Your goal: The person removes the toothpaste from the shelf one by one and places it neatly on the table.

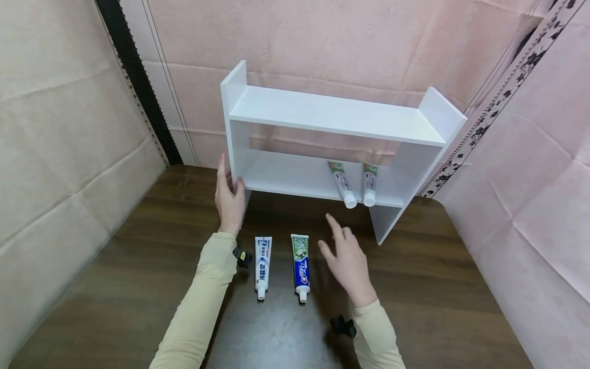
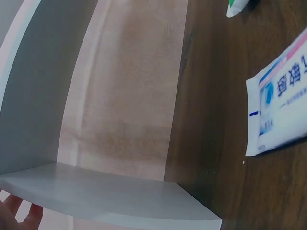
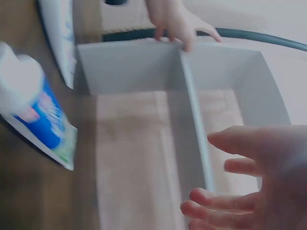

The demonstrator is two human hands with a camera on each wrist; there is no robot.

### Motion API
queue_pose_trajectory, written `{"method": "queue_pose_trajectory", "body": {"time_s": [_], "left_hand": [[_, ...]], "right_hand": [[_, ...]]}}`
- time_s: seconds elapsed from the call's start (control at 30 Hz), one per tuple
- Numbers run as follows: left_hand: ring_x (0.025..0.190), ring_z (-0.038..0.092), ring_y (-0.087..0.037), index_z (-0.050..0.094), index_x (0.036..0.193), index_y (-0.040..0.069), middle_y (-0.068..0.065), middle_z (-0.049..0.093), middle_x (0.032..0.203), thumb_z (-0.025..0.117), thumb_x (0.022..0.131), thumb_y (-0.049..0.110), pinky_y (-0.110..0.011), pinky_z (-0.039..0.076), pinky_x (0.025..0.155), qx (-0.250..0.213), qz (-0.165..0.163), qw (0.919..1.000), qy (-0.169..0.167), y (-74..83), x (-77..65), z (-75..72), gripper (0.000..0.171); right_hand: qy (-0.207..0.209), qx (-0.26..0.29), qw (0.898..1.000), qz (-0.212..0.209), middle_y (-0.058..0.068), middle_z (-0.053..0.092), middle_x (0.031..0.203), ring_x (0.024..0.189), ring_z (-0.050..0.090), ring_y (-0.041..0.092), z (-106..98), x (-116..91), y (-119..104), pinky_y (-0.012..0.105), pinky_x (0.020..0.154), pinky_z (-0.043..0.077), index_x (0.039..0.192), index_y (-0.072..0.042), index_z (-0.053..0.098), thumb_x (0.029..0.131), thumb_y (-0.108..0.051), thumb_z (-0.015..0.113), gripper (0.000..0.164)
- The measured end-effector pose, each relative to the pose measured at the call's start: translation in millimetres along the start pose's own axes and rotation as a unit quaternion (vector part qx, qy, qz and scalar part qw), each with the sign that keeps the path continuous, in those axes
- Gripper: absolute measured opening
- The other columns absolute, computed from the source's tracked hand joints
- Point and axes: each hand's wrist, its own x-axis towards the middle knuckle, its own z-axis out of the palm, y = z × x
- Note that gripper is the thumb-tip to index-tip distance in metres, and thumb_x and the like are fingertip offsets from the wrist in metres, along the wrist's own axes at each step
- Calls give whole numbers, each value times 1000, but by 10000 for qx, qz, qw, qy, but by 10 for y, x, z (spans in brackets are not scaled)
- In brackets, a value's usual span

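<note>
A white two-tier shelf stands at the back of the table. My left hand rests against its left side panel, the thumb at the front edge and the fingers along the outer face. My right hand hovers over the table in front of the shelf, fingers spread and holding nothing. Just left of it lies a green-and-blue toothpaste tube, cap toward me. Farther left is a white-and-blue toothpaste tube. Two white toothpaste tubes, a left one and a right one, lie on the lower board, caps over its front edge.
The dark wooden table is enclosed by pale cloth walls, with a pink cloth behind the shelf. The upper board of the shelf is above the tubes. Black devices sit on both wrists.
</note>
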Motion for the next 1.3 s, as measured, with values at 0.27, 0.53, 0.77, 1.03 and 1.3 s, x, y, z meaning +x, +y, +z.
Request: {"method": "queue_pose_trajectory", "body": {"time_s": [0.27,0.53,0.77,1.03,1.3], "left_hand": [[133,44,-26,29,153,27,-9,42,146,48,99,13,-52,41,107,-88,-149,9995,-269,-19,30,-25,58],[134,46,-29,33,151,30,0,39,154,50,99,14,-55,39,109,-323,-262,9979,-488,-57,22,-57,57],[129,50,-29,34,149,38,0,43,150,49,100,18,-55,44,104,-325,-179,9982,-464,-63,19,-69,55],[129,51,-30,35,149,35,-1,43,150,50,100,16,-55,45,104,-389,-179,9982,-429,-75,16,-44,55],[129,51,-31,36,150,28,-4,43,149,50,99,11,-53,45,104,-382,-296,9980,-396,-37,19,-56,55]], "right_hand": [[291,-174,9994,-62,12,54,91,63,47,17,-274,267,48,27,49,35,152,-28,31,96,-32,59,63],[44,-116,9975,695,19,60,107,80,61,33,-385,538,151,46,63,49,155,-25,22,97,-43,53,68],[-104,-57,9958,909,27,55,121,88,61,39,-347,598,173,54,71,51,150,-20,29,97,-46,50,62],[484,67,9951,854,23,62,105,72,59,34,-279,630,157,41,54,44,125,-10,40,97,-36,54,40],[588,85,9966,575,20,66,113,74,62,32,-168,573,183,43,57,51,141,-13,41,96,-24,52,47]]}}
